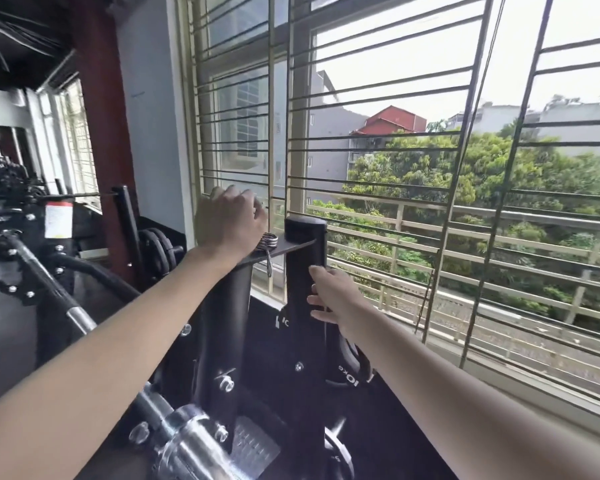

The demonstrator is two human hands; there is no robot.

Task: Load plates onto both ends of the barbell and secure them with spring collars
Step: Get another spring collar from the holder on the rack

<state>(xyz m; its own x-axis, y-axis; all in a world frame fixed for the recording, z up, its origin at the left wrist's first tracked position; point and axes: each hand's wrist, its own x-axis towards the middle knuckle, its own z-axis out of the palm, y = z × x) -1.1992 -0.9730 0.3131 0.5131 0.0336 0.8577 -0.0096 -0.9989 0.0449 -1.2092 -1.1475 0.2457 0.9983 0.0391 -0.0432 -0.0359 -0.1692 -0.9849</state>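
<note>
A coiled steel spring collar [269,241] lies on a small black shelf plate [291,244] between two black rack uprights, one handle hanging below the plate. My left hand [231,223] reaches over that plate with its fingers curled, right against the collar; a bit of metal shows at the fingertips. My right hand [329,299] rests with relaxed fingers against the right upright [303,268]. The chrome barbell sleeve [191,441] fills the bottom of the view, and the barbell shaft [49,282] runs off to the left.
A black plate marked 10 kg [347,377] hangs low on the rack beside the right upright. More black plates [160,249] are stored on a peg further back. A barred window [413,202] is close on the right; gym machines crowd the left.
</note>
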